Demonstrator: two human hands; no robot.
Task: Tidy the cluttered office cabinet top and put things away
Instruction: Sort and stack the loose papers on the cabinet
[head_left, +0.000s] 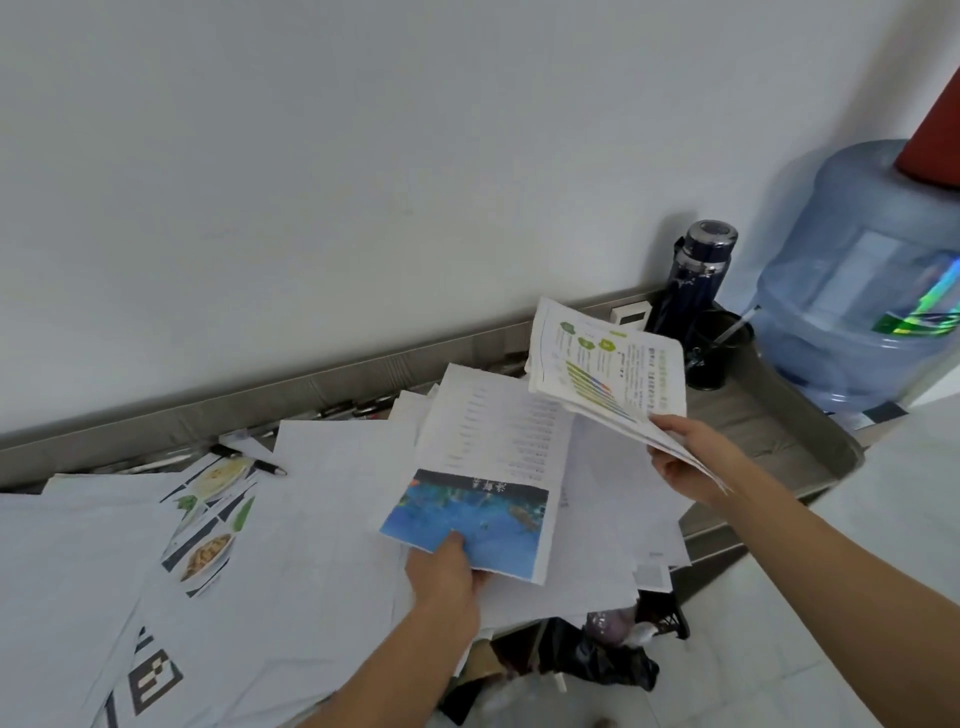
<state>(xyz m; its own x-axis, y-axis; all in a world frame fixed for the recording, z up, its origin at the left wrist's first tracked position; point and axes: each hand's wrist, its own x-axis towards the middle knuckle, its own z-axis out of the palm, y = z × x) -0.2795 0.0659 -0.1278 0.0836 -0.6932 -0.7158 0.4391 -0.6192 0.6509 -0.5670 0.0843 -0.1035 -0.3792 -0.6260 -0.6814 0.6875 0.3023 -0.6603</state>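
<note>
Left hand (441, 571): thumb on top, fingers beneath, pinching the near edge of a printed sheet (483, 467) with a blue picture across its near end and lines of text beyond. Below and to the right of this hand, under the cabinet edge: a dark bag (597, 660), crumpled, contents not legible. To the left of the left hand: loose white papers (322, 519) overlapping in a spread over the cabinet top (769, 436), among them a sheet of food photographs (208, 525) and, nearest, a sheet with a bold black-and-white pattern (156, 680). Right hand (685, 462): further out and to the right of the left, gripping the near corner of a sheaf of pages (602, 364) raised clear of the pile, the top page bearing green hexagons and a striped chart. Beyond the food sheet: a black pen (249, 460) lying on the papers. Beyond the right hand, at the far right end of the cabinet top: a black cup (719, 348), open-topped, with a thin pale rod leaning in it; just behind it a dark blue flask (698, 280), upright, capped, contents hidden; beside the flask a small white device (631, 314) against the back rail. Right of the cup: a large blue water jug (857, 291), translucent, fill level not discernible.
</note>
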